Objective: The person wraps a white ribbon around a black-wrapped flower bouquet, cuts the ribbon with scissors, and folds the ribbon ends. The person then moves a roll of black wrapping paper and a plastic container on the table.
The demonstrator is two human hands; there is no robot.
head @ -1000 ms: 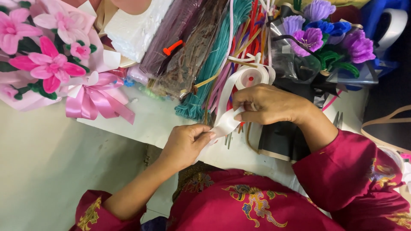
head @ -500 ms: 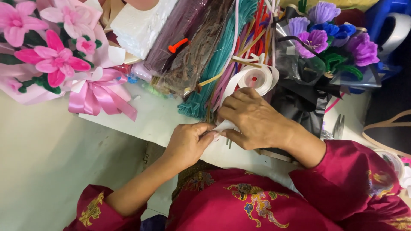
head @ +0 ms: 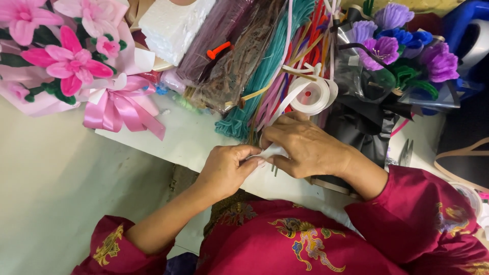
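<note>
Folding white ribbon at the counter [head: 173,137] edge.
Left hand [head: 226,170] and right hand [head: 300,147] each pinch the ribbon [head: 272,151] in a closed grip; the spool [head: 311,95] lies just beyond.

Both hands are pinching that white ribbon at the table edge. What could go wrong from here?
1. The white ribbon runs taut back to its spool; a pull from the left hand or right hand could drag the spool off the pile of pipe cleaners.
2. The work sits at the table edge, so a dropped ribbon might fall off.
</note>
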